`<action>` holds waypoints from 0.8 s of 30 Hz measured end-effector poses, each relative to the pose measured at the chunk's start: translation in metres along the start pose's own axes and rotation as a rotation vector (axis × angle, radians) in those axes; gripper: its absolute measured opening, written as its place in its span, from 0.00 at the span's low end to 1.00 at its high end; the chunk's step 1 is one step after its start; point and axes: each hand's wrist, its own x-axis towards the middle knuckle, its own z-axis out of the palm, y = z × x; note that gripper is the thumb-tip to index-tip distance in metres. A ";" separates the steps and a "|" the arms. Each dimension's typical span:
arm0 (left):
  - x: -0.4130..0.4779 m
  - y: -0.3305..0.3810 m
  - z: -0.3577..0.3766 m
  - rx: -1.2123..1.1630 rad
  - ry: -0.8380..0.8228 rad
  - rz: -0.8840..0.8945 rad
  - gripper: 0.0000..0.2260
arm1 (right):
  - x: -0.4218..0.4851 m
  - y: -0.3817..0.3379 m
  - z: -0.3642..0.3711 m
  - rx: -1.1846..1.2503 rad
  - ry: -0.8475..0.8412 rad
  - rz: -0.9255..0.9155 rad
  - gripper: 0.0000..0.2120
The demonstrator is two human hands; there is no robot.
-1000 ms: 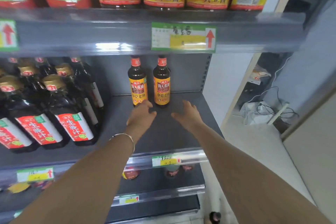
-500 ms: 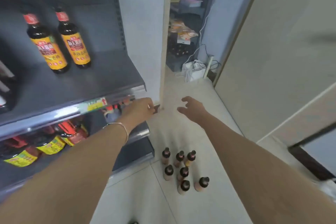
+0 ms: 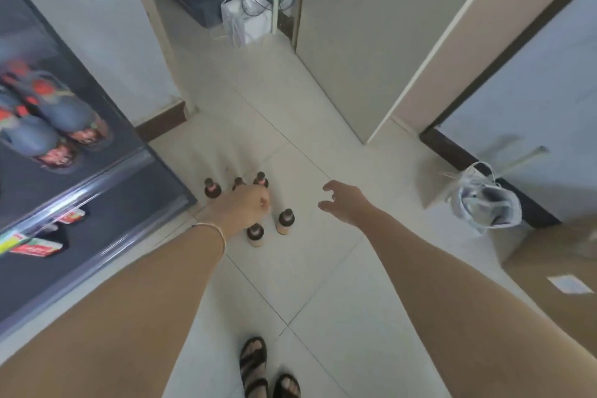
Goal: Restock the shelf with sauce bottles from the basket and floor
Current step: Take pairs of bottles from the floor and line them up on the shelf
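Several small dark-capped sauce bottles stand in a cluster on the tiled floor; five show, such as one at the left (image 3: 212,189) and one at the front (image 3: 255,234). My left hand (image 3: 243,207), a thin bracelet on its wrist, hovers over the cluster's middle with fingers curled down, covering whatever is beneath it. Whether it grips a bottle is hidden. To the right of the bottles, my right hand (image 3: 345,202) is spread and holds nothing. The grey shelf (image 3: 97,186) runs along the left, with blurred red-labelled bottles on its lower levels.
A crumpled plastic bag (image 3: 489,202) hangs at the right by a dark skirting board. A cardboard box (image 3: 555,268) sits at the lower right. My sandalled feet (image 3: 255,365) stand on the tiles below. A white box with cables (image 3: 245,21) lies in the far doorway.
My view has swung from the middle shelf, where two bottles stand, down to the floor. Both hands have dropped from the shelf to the bottle cluster, the left now over it.
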 end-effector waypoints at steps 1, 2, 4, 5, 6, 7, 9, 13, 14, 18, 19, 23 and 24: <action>0.010 -0.002 0.010 -0.005 -0.018 0.000 0.06 | 0.009 0.010 0.008 0.000 -0.007 0.014 0.23; 0.021 -0.004 0.020 -0.013 -0.032 0.007 0.05 | 0.020 0.019 0.016 0.000 -0.011 0.029 0.23; 0.047 -0.015 0.046 -0.022 -0.048 -0.012 0.05 | 0.052 0.038 0.040 0.026 -0.021 0.054 0.23; 0.054 -0.021 0.057 -0.031 -0.041 -0.029 0.06 | 0.062 0.043 0.049 0.033 -0.020 0.058 0.23; 0.058 -0.025 0.065 -0.050 -0.036 -0.055 0.07 | 0.068 0.046 0.055 0.036 -0.022 0.057 0.23; 0.066 -0.032 0.079 -0.073 -0.044 -0.089 0.09 | 0.080 0.051 0.069 0.048 -0.038 0.054 0.23; 0.086 -0.047 0.113 -0.104 -0.073 -0.145 0.10 | 0.108 0.063 0.100 0.074 -0.068 0.063 0.23; 0.126 -0.074 0.189 -0.225 -0.047 -0.262 0.16 | 0.165 0.094 0.168 0.125 -0.078 0.075 0.25; 0.139 -0.081 0.209 -0.270 -0.019 -0.282 0.18 | 0.182 0.104 0.187 0.125 -0.071 0.076 0.26; 0.195 -0.113 0.288 -0.483 0.176 -0.342 0.25 | 0.253 0.142 0.262 0.110 -0.037 0.081 0.31; 0.209 -0.121 0.305 -0.518 0.222 -0.362 0.27 | 0.271 0.149 0.278 0.122 -0.013 0.077 0.32; 0.260 -0.158 0.362 -0.667 0.339 -0.350 0.31 | 0.341 0.175 0.331 0.234 0.082 0.069 0.39; 0.270 -0.166 0.373 -0.705 0.368 -0.331 0.32 | 0.354 0.180 0.342 0.287 0.106 0.078 0.42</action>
